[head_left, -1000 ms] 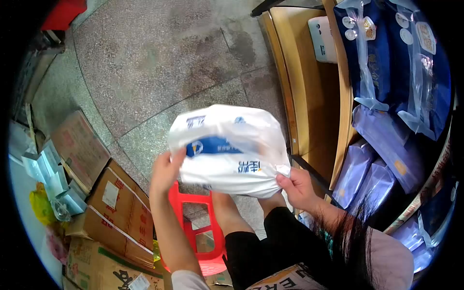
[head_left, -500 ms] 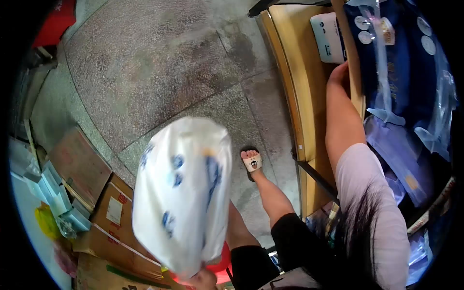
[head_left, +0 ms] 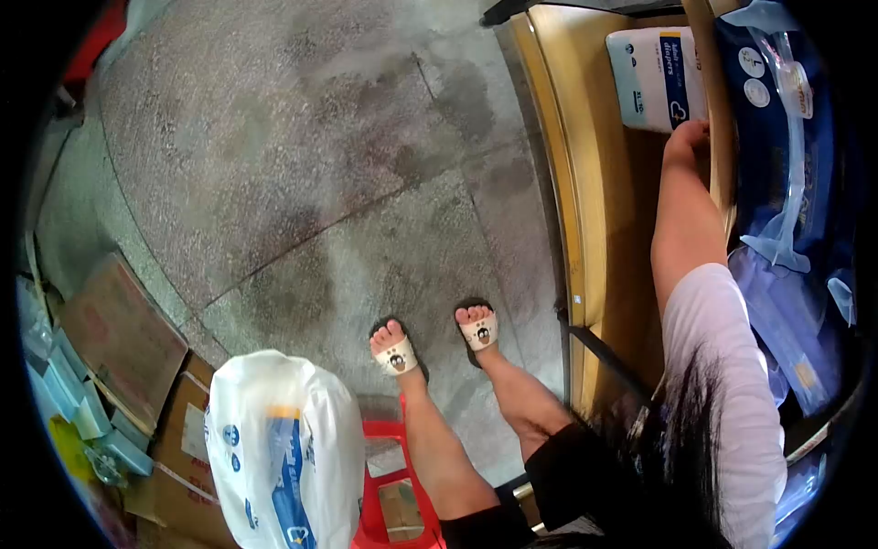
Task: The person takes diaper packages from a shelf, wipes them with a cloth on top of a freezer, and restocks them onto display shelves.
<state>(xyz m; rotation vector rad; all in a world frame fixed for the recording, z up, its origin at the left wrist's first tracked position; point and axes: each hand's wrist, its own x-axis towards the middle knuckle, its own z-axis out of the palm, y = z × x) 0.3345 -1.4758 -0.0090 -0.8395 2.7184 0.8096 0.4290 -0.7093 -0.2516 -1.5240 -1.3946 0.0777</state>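
My right hand (head_left: 688, 139) reaches into the wooden shelf, at the lower edge of a white and blue pack of adult diapers (head_left: 640, 82). Its fingers are partly hidden by the shelf board, so I cannot tell whether they grip the pack. A larger white plastic pack (head_left: 320, 439) with a blue band and a small orange bar is at the lower left, cut off by the frame's bottom edge. My left hand is out of view.
A red plastic stool (head_left: 393, 476) is beside my legs. Cardboard boxes (head_left: 174, 457) and light blue boxes (head_left: 87, 403) are at the left. Dark blue packs (head_left: 768, 137) and purple packs (head_left: 777, 311) fill the shelf above, at right. Speckled tiled floor (head_left: 274, 165) lies ahead.
The large white pack has moved down and left, uncovering my other foot and the stool. My left hand has gone out of view. More of the shelf pack's front shows.
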